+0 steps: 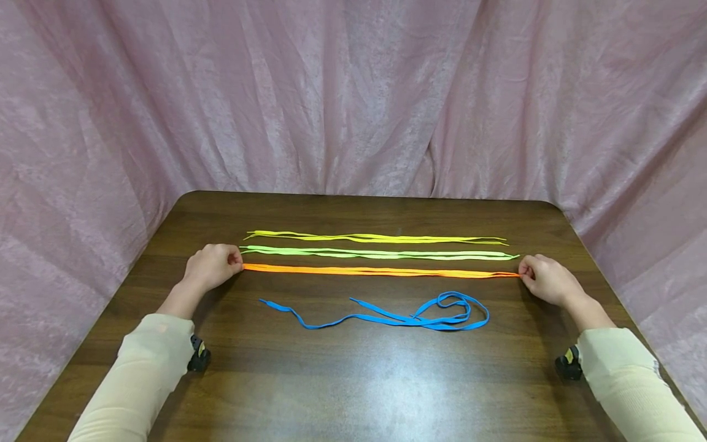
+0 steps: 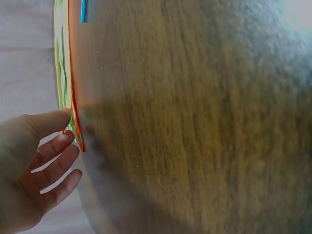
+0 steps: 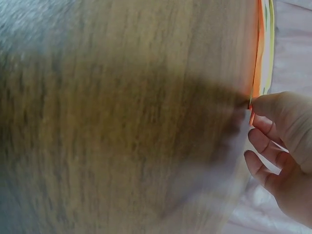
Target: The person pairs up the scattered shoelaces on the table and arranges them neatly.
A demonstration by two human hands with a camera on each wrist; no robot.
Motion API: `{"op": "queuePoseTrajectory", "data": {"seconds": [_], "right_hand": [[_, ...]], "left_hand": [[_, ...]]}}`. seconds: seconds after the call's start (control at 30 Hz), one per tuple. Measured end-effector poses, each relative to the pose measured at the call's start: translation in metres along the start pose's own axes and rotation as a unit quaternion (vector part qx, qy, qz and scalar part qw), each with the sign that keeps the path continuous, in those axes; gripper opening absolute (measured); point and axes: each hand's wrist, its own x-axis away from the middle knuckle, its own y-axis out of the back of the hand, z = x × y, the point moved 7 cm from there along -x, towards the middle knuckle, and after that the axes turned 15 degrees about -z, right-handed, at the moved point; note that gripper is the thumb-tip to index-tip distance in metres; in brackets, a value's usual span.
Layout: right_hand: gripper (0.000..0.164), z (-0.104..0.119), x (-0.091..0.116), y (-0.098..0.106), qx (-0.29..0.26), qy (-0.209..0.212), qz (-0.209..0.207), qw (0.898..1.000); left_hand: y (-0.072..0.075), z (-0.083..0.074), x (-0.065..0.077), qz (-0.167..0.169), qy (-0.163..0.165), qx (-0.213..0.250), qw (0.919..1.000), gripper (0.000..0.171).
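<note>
An orange shoelace (image 1: pixel 353 271), doubled into a long straight strip, stretches across the table between both hands. Its left end is pinched by the thumb and forefinger of my left hand (image 1: pixel 214 267); in the left wrist view a lace tip (image 2: pixel 82 144) pokes out past the fingers. At the other end my right hand (image 1: pixel 548 280) pinches the lace, and a short orange tip (image 3: pixel 251 118) shows below the thumb in the right wrist view. Just beyond lies a light green shoelace (image 1: pixel 364 253), and farther back a yellow shoelace (image 1: pixel 364 237), both doubled and roughly parallel to the orange one.
Nearer the body, a blue shoelace (image 1: pixel 381 318) lies loosely, looped at its right and wavy at its left. The brown wooden table (image 1: pixel 309 387) has rounded far corners. Pink curtains (image 1: pixel 331 98) hang close around its back and sides.
</note>
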Motion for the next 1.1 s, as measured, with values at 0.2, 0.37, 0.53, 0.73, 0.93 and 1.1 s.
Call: {"op": "queuePoseTrajectory", "data": {"seconds": [0.2, 0.37, 0.53, 0.73, 0.93, 1.1], "right_hand": [[0.012, 0.000, 0.002, -0.001, -0.004, -0.004, 0.007, 1.000], [0.013, 0.000, 0.003, -0.001, -0.006, -0.004, 0.004, 1.000], [0.014, 0.002, 0.005, 0.001, -0.010, 0.001, -0.002, 1.000], [0.015, 0.002, 0.006, 0.005, -0.012, -0.001, 0.000, 1.000], [0.017, 0.007, 0.007, 0.010, -0.010, 0.011, -0.012, 1.000], [0.020, 0.020, 0.004, 0.018, -0.015, 0.038, -0.042, 0.998]], "left_hand": [[-0.005, 0.001, 0.000, 0.009, 0.003, 0.002, 1.0000, 0.009], [-0.007, 0.003, 0.001, 0.017, 0.007, 0.001, 0.9998, 0.009], [-0.004, 0.003, 0.001, 0.008, 0.005, -0.003, 1.0000, 0.010], [0.007, 0.003, 0.004, -0.010, 0.003, -0.009, 0.9999, 0.011], [0.017, -0.003, 0.007, -0.015, -0.012, -0.011, 0.9997, 0.012], [0.018, -0.020, 0.010, -0.006, -0.052, -0.004, 0.9986, 0.020]]}}
